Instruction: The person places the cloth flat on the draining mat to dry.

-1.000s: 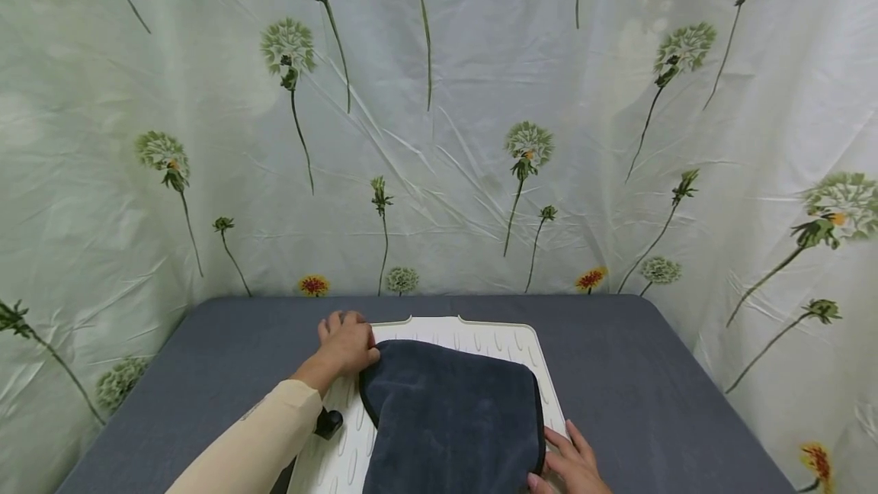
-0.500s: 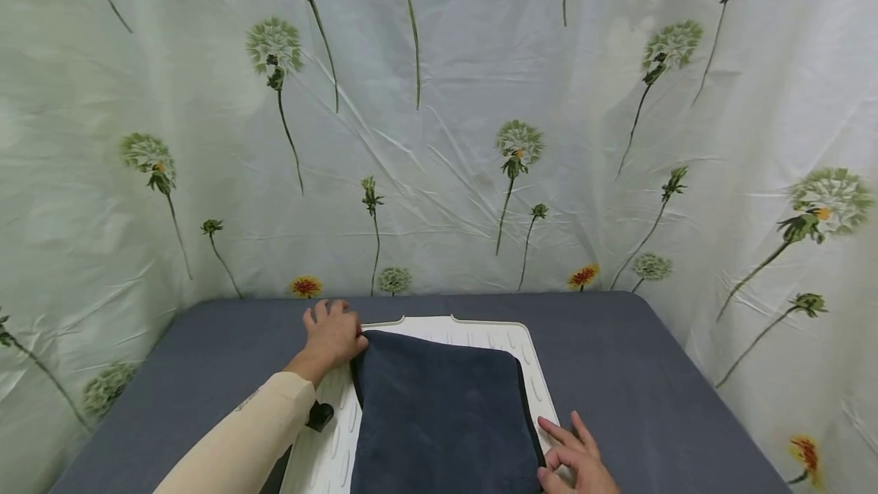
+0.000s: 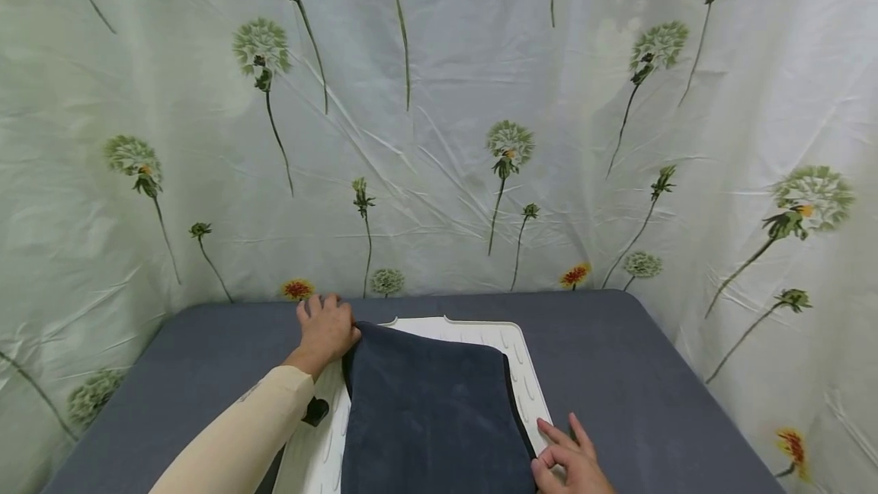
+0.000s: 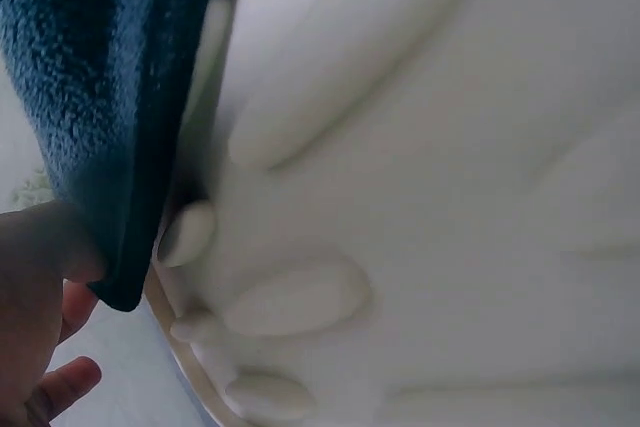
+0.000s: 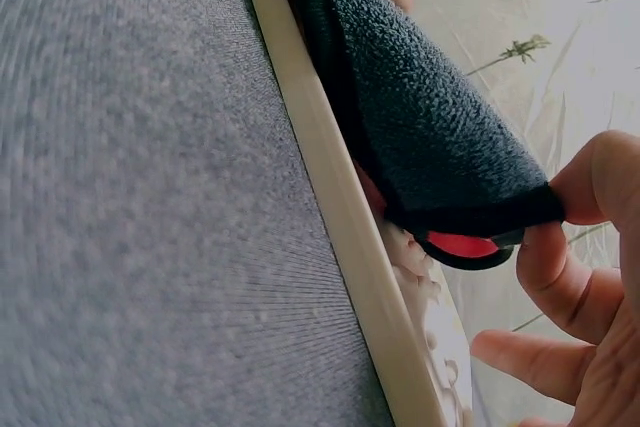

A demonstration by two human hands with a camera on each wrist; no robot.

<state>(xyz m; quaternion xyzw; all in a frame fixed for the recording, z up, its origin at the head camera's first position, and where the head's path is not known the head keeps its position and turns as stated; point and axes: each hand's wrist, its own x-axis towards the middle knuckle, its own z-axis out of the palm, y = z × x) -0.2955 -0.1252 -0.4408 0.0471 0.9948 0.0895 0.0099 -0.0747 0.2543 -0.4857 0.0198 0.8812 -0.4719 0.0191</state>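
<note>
A dark blue towel [image 3: 425, 402] with black edging lies spread over a white board [image 3: 531, 387] with raised oval ridges. My left hand [image 3: 325, 335] holds the towel's far left corner at the board's upper left edge. In the left wrist view its thumb and fingers [image 4: 65, 247] meet at that corner, close over the board's rim. My right hand [image 3: 575, 463] pinches the towel's right edge lower down, thumb against forefinger, the other fingers spread. The right wrist view shows that corner [image 5: 490, 207] lifted above the board. The towel's near part is out of the head view.
The board rests on a grey cloth-covered table [image 3: 604, 372]. A white curtain [image 3: 439, 136] with printed dandelions hangs behind it. A black device [image 3: 315, 412] sits at my left wrist. Under the lifted towel corner a red and black rounded thing [image 5: 465, 245] shows.
My left hand has drawn the far left corner farther up the board, and the towel lies flatter and higher. My right hand has brought thumb and forefinger together on its edge.
</note>
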